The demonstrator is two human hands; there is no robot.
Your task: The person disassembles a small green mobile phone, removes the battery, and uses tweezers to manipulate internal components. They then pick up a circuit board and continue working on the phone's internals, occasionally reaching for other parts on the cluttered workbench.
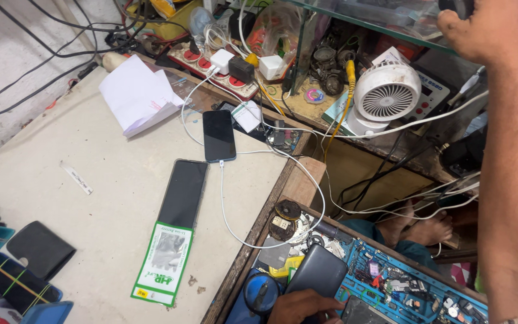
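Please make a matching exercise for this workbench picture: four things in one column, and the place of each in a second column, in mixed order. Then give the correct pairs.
Things
1. small white fan
2. smartphone on a white charging cable
3. green-and-white packet
4. folded white paper

Places
A. table's near edge, below a second dark phone
B. top left of the table, near the red-and-white power strip
C. back shelf on the right, under a glass pane
D. middle of the table's far edge

Pairs: 1-C, 2-D, 3-A, 4-B
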